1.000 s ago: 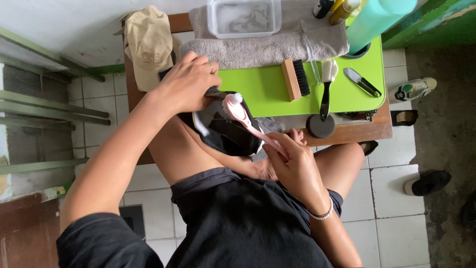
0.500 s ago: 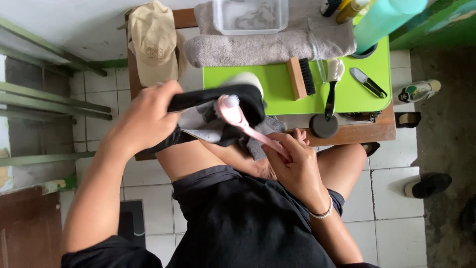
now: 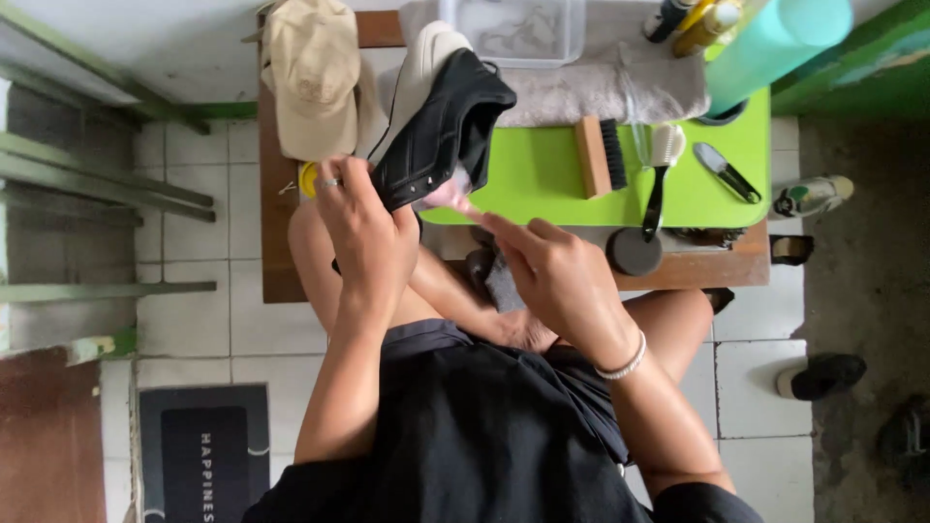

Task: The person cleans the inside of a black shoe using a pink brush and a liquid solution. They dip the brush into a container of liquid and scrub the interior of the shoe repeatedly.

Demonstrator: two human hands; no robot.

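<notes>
Shoe (image 3: 441, 121): black with a white sole, held tilted above the near edge of the table, its sole turned toward the cream cap.
Table (image 3: 276, 242): wooden, standing on a tiled floor, with a bright green mat (image 3: 542, 174) laid across it.
Towel (image 3: 601, 92): grey, folded along the far side of the mat, under a clear plastic tub (image 3: 523, 29).
Cap (image 3: 310, 77): cream-coloured, lying at the table's left end, just beside the shoe's sole.
Left hand (image 3: 363, 237): fingers clenched around the heel end of the shoe, a ring on one finger.
Right hand (image 3: 557, 276): fingers grasping a pink toothbrush (image 3: 448, 197), a white bracelet at the wrist.
Toothbrush: its head was against the shoe's lower edge, between the two hands.
Wooden brush (image 3: 601, 155): dark bristles, lying on the mat, well apart from the shoe.
Small brush (image 3: 662, 169): white head and black handle, just beside the wooden brush.
Round tin (image 3: 635, 252): dark, at the table's near edge, near the right hand.
</notes>
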